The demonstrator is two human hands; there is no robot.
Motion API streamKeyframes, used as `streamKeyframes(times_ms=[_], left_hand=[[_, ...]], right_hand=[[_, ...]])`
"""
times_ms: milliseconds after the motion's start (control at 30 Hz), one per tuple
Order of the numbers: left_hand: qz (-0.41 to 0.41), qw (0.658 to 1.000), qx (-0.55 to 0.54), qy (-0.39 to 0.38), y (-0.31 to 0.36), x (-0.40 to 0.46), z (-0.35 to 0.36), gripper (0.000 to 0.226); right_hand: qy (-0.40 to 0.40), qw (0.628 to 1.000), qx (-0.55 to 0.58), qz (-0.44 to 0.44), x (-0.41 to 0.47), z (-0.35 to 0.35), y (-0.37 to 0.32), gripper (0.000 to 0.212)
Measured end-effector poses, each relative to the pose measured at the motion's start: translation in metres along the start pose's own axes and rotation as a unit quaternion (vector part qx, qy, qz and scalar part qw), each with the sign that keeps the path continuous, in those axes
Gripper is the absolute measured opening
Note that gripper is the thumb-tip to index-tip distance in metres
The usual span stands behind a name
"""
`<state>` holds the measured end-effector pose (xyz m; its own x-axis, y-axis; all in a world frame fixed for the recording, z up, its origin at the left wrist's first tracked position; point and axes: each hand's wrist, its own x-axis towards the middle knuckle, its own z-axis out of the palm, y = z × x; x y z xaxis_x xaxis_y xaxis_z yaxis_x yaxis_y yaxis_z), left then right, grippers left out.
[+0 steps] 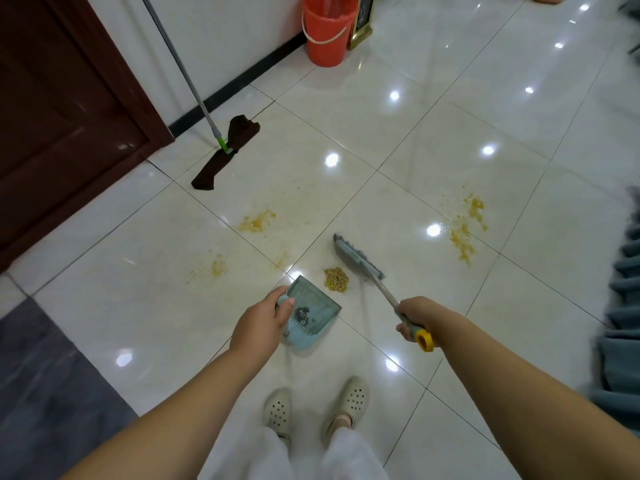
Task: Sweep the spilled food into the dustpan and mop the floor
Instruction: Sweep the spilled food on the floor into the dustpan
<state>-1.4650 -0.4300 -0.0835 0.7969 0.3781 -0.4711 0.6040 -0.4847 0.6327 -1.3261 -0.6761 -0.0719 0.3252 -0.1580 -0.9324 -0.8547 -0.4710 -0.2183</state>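
My left hand (263,323) grips the handle of a pale blue dustpan (311,306) resting on the white tiled floor. A small heap of spilled food (336,279) lies just beyond the pan's open edge. My right hand (415,318) holds the grey, yellow-tipped handle of a small grey broom (358,256), whose head sits on the floor just right of the heap. Yellowish food smears (258,221) mark the tiles on the left, with more smears (465,230) on the right. A mop (227,152) with a dark cloth head stands near the wall.
A red bucket (327,29) stands by the wall at the top, beside a small framed board (362,22). A dark brown door (62,109) fills the upper left. Grey-green fabric (623,323) hangs at the right edge. My feet in cream clogs (349,400) stand below the dustpan.
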Motion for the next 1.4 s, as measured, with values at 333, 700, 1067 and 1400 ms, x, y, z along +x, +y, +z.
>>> streamKeyframes(times_ms=[333,700,1067,1400], left_hand=[[0.006,0.999,0.033,-0.008,0.020,0.012,0.014,0.046],[0.020,0.999,0.032,-0.005,0.015,-0.005,0.022,0.046],[0.006,1.000,0.010,0.007,-0.014,-0.031,0.007,0.044],[0.010,1.000,-0.006,0.002,-0.030,-0.048,0.004,0.043]], right_hand=[[-0.094,0.990,-0.097,0.029,0.000,0.017,0.040,0.039],[-0.173,0.984,0.020,0.043,-0.045,-0.018,0.053,0.015],[-0.049,0.944,-0.318,-0.071,-0.014,0.020,0.028,0.026],[0.017,0.929,-0.368,0.033,-0.015,0.017,0.074,0.016]])
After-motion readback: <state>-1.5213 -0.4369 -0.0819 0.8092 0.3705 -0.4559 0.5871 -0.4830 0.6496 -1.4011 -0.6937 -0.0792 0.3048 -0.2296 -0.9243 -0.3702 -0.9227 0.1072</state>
